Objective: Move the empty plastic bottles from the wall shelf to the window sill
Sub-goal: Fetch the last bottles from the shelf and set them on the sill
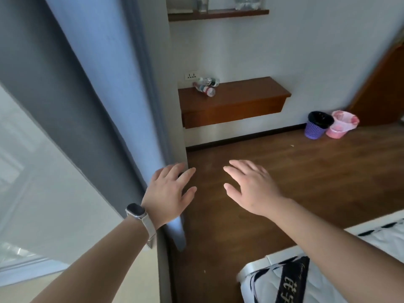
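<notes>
Two clear plastic bottles (206,85) lie on their sides at the left end of a brown wall shelf (236,99), under a wall socket. Higher up, a thinner shelf (218,14) carries a clear bottle (202,4) and a crumpled clear plastic thing (249,2), both cut off by the frame's top. My left hand (169,191), with a watch on its wrist, and my right hand (251,186) hover open and empty over the wooden floor, far short of the shelves. The window sill (26,278) shows pale at the lower left.
A grey-blue curtain (87,95) hangs along the left, touching my left hand. A purple bin (317,127) and a pink bin (341,127) stand by the wall on the right. A bed corner (328,270) with black-and-white bedding fills the lower right.
</notes>
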The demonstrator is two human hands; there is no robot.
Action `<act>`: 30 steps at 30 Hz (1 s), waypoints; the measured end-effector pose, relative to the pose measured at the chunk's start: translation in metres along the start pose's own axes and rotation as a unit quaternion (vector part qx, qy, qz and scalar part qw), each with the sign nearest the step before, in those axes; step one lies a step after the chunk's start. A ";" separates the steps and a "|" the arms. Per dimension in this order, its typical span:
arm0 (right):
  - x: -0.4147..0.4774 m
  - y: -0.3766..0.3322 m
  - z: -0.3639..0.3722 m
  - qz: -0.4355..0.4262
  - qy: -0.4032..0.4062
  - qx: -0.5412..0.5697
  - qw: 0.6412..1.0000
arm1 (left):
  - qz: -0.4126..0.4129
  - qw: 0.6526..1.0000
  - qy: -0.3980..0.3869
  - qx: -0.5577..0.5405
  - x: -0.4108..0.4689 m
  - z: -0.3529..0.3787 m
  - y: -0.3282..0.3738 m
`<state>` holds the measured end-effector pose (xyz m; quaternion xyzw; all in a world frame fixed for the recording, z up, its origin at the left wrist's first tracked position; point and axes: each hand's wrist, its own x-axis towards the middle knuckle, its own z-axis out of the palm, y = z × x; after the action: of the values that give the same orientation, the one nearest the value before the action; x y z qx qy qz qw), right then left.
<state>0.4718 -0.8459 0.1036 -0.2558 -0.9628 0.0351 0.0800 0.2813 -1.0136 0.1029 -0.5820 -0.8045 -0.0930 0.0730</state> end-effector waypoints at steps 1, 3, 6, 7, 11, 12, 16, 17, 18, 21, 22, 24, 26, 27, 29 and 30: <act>0.004 0.004 0.000 0.007 0.007 0.002 1.000 | 0.006 1.000 0.001 0.002 0.010 0.002 -0.002; 0.015 0.014 0.002 0.021 0.012 0.007 1.000 | 0.021 1.000 0.001 0.007 0.029 0.005 -0.004; 0.035 0.030 0.012 0.043 -0.005 0.012 0.999 | 0.038 0.999 -0.008 0.012 0.054 0.015 -0.006; 0.044 0.036 0.017 0.052 -0.010 0.016 0.998 | 0.039 0.999 -0.014 0.009 0.064 0.020 -0.007; 0.081 0.053 0.035 0.061 -0.024 0.023 0.998 | 0.043 0.999 -0.022 0.008 0.102 0.038 -0.017; 0.094 0.059 0.039 0.058 -0.028 0.027 0.998 | 0.039 0.999 -0.026 0.005 0.115 0.042 -0.019; 0.145 0.088 0.044 0.050 -0.040 0.034 0.997 | 0.007 0.999 -0.048 -0.009 0.173 0.055 -0.024; 0.157 0.097 0.042 0.047 -0.043 0.032 0.997 | 0.005 0.998 -0.067 -0.004 0.189 0.057 -0.024; 0.167 0.106 0.039 0.042 -0.046 0.025 0.998 | 0.011 0.996 -0.086 0.008 0.205 0.060 -0.024; 0.194 0.133 0.031 0.032 -0.050 0.004 0.998 | 0.038 0.994 -0.099 0.032 0.257 0.065 -0.026; 0.204 0.144 0.028 0.033 -0.048 0.003 0.998 | 0.041 0.994 -0.097 0.030 0.276 0.065 -0.027; 0.222 0.166 0.023 0.040 -0.043 0.005 0.998 | 0.049 0.995 -0.087 0.026 0.310 0.069 -0.026; 0.237 0.187 0.019 0.054 -0.041 0.003 0.998 | 0.056 0.995 -0.084 0.025 0.336 0.075 -0.023; 0.242 0.198 0.017 0.061 -0.043 0.001 0.997 | 0.059 0.994 -0.084 0.021 0.346 0.079 -0.020; 0.249 0.215 0.014 0.080 -0.044 0.006 0.996 | 0.066 0.994 -0.086 0.016 0.364 0.083 -0.012; 0.252 0.222 0.012 0.089 -0.043 0.010 0.995 | 0.072 0.994 -0.087 0.015 0.373 0.084 -0.009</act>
<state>0.3621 -0.5278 0.1017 -0.3375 -0.9385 0.0626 0.0374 0.1553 -0.6530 0.1047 -0.6430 -0.7652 -0.0244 0.0184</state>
